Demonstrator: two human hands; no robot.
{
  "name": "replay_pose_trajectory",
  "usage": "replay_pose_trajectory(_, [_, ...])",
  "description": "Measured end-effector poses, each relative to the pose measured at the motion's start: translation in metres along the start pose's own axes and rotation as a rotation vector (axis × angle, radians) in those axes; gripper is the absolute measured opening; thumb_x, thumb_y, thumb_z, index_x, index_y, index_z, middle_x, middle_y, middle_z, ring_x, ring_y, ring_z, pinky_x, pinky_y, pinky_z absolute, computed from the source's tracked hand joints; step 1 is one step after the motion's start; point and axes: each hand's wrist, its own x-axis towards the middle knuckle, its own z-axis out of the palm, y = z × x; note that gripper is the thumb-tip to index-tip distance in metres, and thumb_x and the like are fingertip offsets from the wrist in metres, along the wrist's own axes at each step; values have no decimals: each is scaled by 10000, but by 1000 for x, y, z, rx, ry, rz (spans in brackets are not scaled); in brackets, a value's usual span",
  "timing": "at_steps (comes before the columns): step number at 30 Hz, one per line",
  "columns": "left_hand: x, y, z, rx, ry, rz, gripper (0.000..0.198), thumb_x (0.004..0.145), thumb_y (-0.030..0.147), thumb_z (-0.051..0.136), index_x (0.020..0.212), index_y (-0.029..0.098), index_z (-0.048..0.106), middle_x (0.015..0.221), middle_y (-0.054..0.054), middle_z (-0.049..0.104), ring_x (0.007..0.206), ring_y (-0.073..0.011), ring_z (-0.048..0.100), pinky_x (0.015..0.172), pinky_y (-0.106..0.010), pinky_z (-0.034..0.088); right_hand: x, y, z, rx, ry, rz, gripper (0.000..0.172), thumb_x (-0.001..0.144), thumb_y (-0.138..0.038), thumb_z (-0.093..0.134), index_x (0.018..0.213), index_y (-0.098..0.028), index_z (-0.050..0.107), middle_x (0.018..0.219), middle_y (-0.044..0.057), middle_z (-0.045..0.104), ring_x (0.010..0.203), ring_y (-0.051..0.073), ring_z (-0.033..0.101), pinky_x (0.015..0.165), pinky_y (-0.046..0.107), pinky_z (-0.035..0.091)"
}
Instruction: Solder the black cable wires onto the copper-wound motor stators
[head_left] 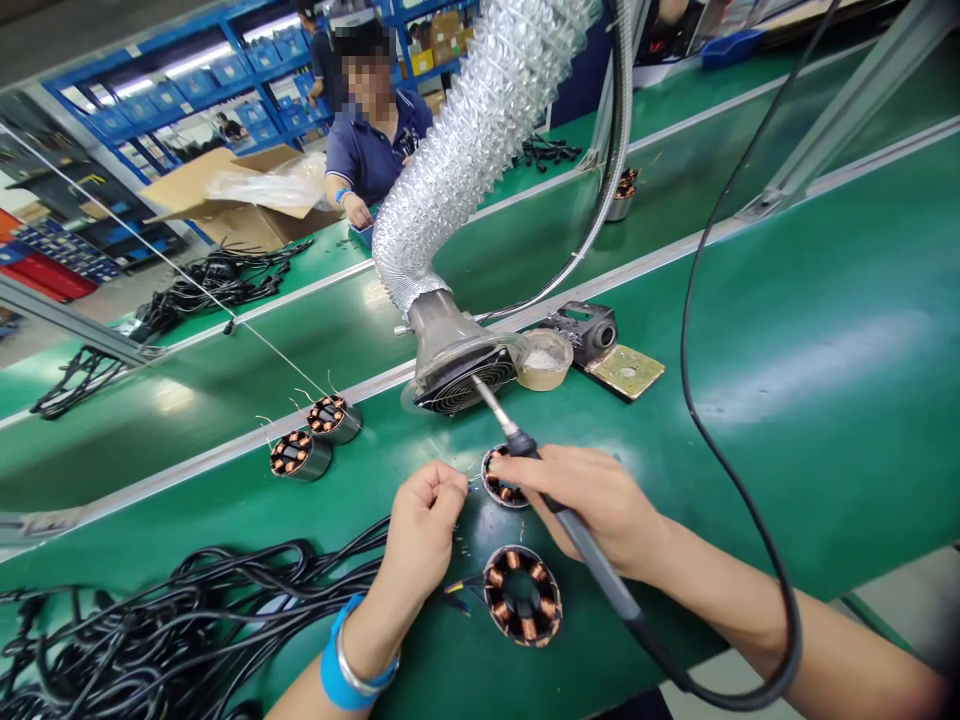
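Note:
My right hand [592,500] holds a soldering iron [592,560], its metal tip pointing up and away toward the fume extractor hood [461,360]. The fingertips of that hand reach over a copper-wound motor stator [495,490], partly hidden beneath them. Left of this stator, my left hand [429,515] is closed in a pinch at the thin wires by its rim; what exactly it grips is too small to make out. A second stator [523,597] lies nearer to me, with coloured wire ends [459,588] beside it. A blue wrist strap [349,655] circles my left wrist.
Black cables [187,620] are heaped at lower left. Two stators [300,455] stand by the metal rail. A round tub [544,360] and a soldering iron stand [600,335] sit behind my right hand. The iron's cord [720,440] loops at right. A co-worker [375,150] sits across the benches.

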Motion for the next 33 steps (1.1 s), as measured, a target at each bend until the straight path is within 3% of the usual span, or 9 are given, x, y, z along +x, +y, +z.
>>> replay_pose_trajectory(4, [0, 0, 1, 49, 40, 30, 264, 794, 401, 587, 658, 195, 492, 508, 93, 309, 476, -80, 226, 447, -208, 194, -8, -14, -15, 129, 129, 166, 448, 909, -87, 544, 1337, -220, 546, 971, 41, 711, 808, 151, 658, 714, 273, 542])
replay_pose_trajectory(8, [1, -1, 0, 67, 58, 45, 264, 794, 395, 595, 653, 195, 493, 514, 91, 304, 479, -81, 224, 454, -212, 197, -15, -13, -13, 200, 245, 312, 245, 882, -196, 578, 1097, -214, 693, 832, 33, 687, 675, 159, 599, 582, 281, 503])
replay_pose_trajectory(11, [1, 0, 0, 93, 70, 64, 254, 803, 383, 593, 660, 192, 506, 525, 85, 323, 492, -86, 244, 467, -215, 211, -20, -7, -5, 214, 302, 386, 161, 857, -209, 602, 986, -214, 698, 782, 15, 684, 641, 153, 590, 562, 272, 486])
replay_pose_trajectory(18, [0, 4, 0, 131, 67, 89, 269, 819, 383, 574, 643, 192, 501, 530, 75, 342, 508, -95, 269, 487, -221, 227, -22, -4, -3, 268, 341, 408, 141, 852, -206, 610, 968, -215, 690, 772, 5, 669, 640, 143, 585, 567, 263, 464])
replay_pose_trajectory(33, [-1, 2, 1, 156, 58, 116, 270, 822, 375, 582, 640, 192, 502, 521, 74, 357, 500, -97, 290, 495, -224, 229, -19, -7, -3, 234, 256, 354, 172, 834, -183, 595, 975, -194, 693, 800, 46, 702, 643, 170, 601, 553, 298, 477])
